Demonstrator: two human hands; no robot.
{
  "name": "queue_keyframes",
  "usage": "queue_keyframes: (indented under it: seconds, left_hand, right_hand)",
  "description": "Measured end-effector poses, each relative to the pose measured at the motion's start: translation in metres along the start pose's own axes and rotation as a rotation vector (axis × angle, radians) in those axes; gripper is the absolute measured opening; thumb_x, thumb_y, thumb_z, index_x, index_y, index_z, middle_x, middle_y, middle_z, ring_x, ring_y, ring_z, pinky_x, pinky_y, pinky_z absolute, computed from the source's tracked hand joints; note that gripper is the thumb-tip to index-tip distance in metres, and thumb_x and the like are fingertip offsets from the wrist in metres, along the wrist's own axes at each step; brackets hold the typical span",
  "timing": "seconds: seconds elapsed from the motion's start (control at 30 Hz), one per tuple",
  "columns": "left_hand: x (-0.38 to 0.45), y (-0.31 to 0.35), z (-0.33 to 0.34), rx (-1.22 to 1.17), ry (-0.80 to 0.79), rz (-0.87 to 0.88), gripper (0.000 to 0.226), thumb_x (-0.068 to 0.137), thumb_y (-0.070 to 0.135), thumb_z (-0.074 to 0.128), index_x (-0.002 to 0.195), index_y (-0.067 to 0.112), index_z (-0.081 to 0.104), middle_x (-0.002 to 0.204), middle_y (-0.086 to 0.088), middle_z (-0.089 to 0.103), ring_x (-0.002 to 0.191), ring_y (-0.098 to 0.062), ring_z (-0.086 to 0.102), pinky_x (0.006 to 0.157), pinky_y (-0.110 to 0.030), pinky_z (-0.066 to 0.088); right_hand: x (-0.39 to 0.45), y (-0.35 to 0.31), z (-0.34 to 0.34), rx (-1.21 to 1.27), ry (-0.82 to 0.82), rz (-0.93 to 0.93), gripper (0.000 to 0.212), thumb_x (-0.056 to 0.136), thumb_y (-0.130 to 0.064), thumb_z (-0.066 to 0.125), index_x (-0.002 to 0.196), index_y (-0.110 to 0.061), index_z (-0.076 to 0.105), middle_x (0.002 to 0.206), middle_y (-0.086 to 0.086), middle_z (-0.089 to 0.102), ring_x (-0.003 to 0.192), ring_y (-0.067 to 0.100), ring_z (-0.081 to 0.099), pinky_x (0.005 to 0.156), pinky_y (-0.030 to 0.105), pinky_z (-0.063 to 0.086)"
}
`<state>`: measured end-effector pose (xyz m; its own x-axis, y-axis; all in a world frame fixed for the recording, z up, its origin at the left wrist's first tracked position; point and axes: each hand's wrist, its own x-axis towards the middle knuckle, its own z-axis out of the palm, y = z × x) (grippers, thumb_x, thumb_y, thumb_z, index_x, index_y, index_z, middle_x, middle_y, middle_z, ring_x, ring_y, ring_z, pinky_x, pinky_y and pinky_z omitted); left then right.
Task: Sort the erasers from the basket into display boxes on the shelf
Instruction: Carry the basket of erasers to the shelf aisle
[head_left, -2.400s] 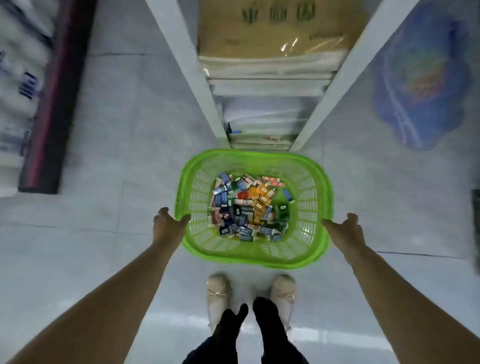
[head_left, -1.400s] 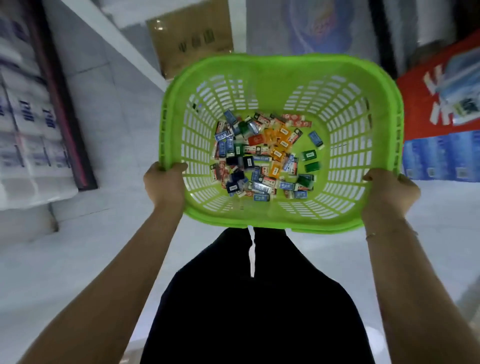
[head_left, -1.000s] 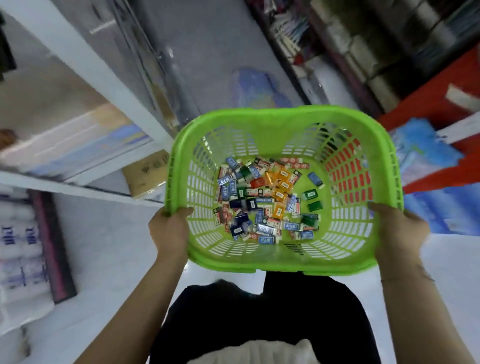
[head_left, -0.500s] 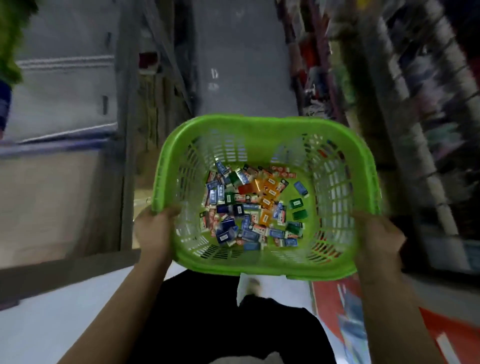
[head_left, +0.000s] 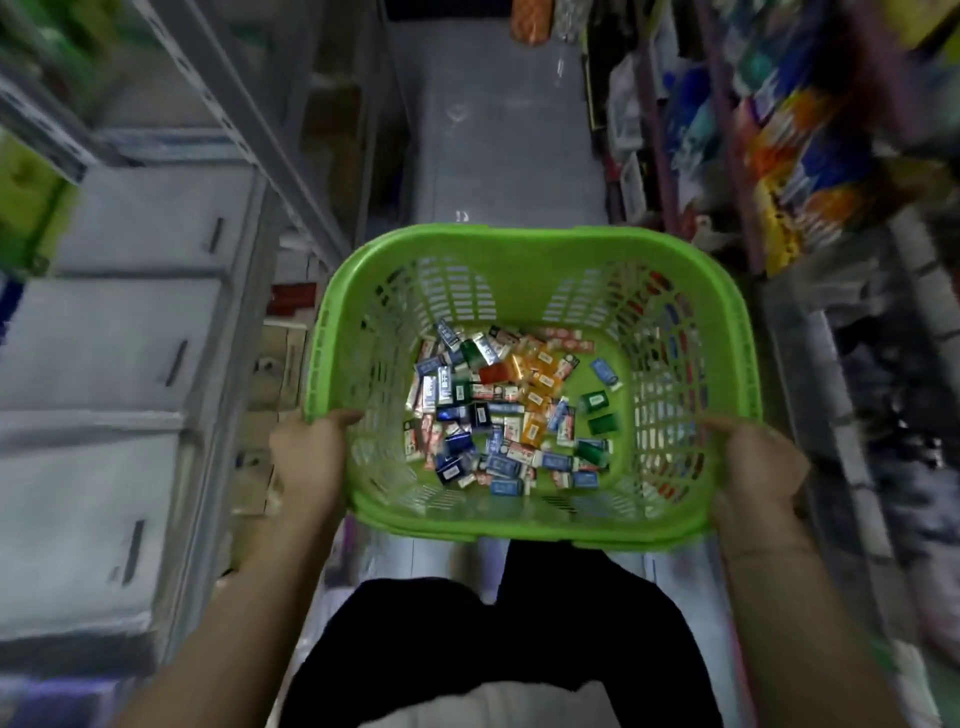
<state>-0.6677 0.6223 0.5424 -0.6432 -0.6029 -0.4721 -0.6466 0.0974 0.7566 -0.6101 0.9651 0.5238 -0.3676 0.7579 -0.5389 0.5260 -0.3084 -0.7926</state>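
Green basket carried down a shop aisle, one hand on each side.

Blurred shelves (head_left: 130, 322) line the aisle on both sides. The basket (head_left: 524, 249) is held above the floor; the left hand (head_left: 306, 457) and the right hand (head_left: 753, 467) each curl fingers over its rim. The erasers (head_left: 504, 410), mixed colours, lie heaped on its bottom.

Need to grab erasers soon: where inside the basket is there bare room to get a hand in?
Bare floor lies along the basket's right wall, past the green erasers, and a strip by the near wall. Left and middle are crowded with erasers.
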Motion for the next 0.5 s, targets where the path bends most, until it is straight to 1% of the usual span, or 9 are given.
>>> queue_keyframes:
  seconds: [0.03,0.07,0.1,0.13,0.17,0.23,0.33,0.4,0.5]
  left_hand:
    - [0.009,0.017,0.019,-0.015,0.023,-0.003,0.032,0.068,0.011,0.075,0.098,0.004,0.067,0.088,-0.012,0.066,0.077,-0.026,0.062,0.069,-0.034,0.051]
    - [0.019,0.034,0.037,-0.026,0.045,-0.011,0.033,0.067,0.01,0.075,0.098,0.003,0.066,0.089,-0.013,0.065,0.078,-0.027,0.061,0.07,-0.034,0.05]
    - [0.028,0.053,0.056,-0.041,0.054,-0.023,0.032,0.067,0.009,0.075,0.097,0.003,0.066,0.087,-0.011,0.065,0.077,-0.026,0.061,0.07,-0.034,0.05]
    - [0.037,0.069,0.072,-0.061,0.054,-0.027,0.028,0.067,0.007,0.074,0.094,0.005,0.066,0.082,-0.009,0.065,0.074,-0.025,0.061,0.068,-0.032,0.05]
    - [0.045,0.085,0.087,-0.077,0.062,-0.04,0.021,0.067,0.006,0.074,0.087,0.007,0.066,0.075,-0.005,0.064,0.071,-0.024,0.061,0.066,-0.031,0.05]
    - [0.064,0.116,0.115,-0.09,0.107,-0.067,0.015,0.066,0.008,0.075,0.074,0.012,0.063,0.068,-0.004,0.062,0.069,-0.025,0.06,0.064,-0.032,0.05]
    - [0.1,0.16,0.154,-0.107,0.142,-0.099,0.018,0.067,0.009,0.075,0.083,0.012,0.066,0.074,-0.007,0.064,0.069,-0.025,0.061,0.067,-0.035,0.052]
    - [0.129,0.19,0.181,-0.113,0.157,-0.095,0.017,0.068,0.009,0.074,0.083,0.011,0.066,0.072,-0.007,0.064,0.065,-0.025,0.06,0.064,-0.035,0.051]
    - [0.186,0.234,0.22,-0.092,0.178,-0.106,0.018,0.068,0.012,0.074,0.084,0.012,0.066,0.069,-0.005,0.063,0.064,-0.026,0.06,0.064,-0.036,0.051]
  right_hand:
    - [0.018,-0.019,0.016,0.007,-0.014,-0.007,0.062,0.041,-0.023,0.075,0.099,-0.003,0.069,0.087,0.004,0.071,0.071,0.017,0.064,0.064,0.033,0.055]
    - [0.038,-0.039,0.033,0.024,-0.016,0.001,0.066,0.04,-0.021,0.076,0.102,-0.003,0.068,0.094,0.008,0.07,0.077,0.019,0.063,0.07,0.037,0.056]
    - [0.054,-0.061,0.051,0.019,-0.013,0.016,0.065,0.04,-0.019,0.076,0.102,-0.003,0.069,0.097,0.009,0.069,0.08,0.022,0.063,0.074,0.042,0.056]
    - [0.069,-0.083,0.066,0.004,-0.023,0.038,0.059,0.042,-0.017,0.077,0.099,-0.004,0.07,0.095,0.01,0.069,0.078,0.023,0.064,0.074,0.044,0.057]
    - [0.085,-0.103,0.082,-0.01,-0.034,0.052,0.051,0.046,-0.015,0.078,0.096,-0.005,0.071,0.092,0.01,0.07,0.073,0.022,0.065,0.069,0.043,0.058]
    - [0.112,-0.145,0.114,-0.025,-0.074,0.051,0.04,0.055,-0.009,0.077,0.093,-0.004,0.071,0.086,0.01,0.069,0.065,0.021,0.064,0.058,0.035,0.056]
    - [0.152,-0.198,0.17,-0.029,-0.116,0.055,0.038,0.062,-0.005,0.074,0.099,0.0,0.07,0.093,0.014,0.069,0.073,0.027,0.064,0.064,0.037,0.054]
    - [0.176,-0.228,0.214,-0.045,-0.118,0.046,0.032,0.066,-0.005,0.072,0.098,-0.002,0.07,0.09,0.013,0.067,0.065,0.026,0.061,0.06,0.034,0.052]
    - [0.212,-0.264,0.28,-0.047,-0.153,0.055,0.023,0.065,-0.003,0.071,0.089,-0.004,0.07,0.083,0.014,0.067,0.064,0.028,0.062,0.067,0.045,0.056]
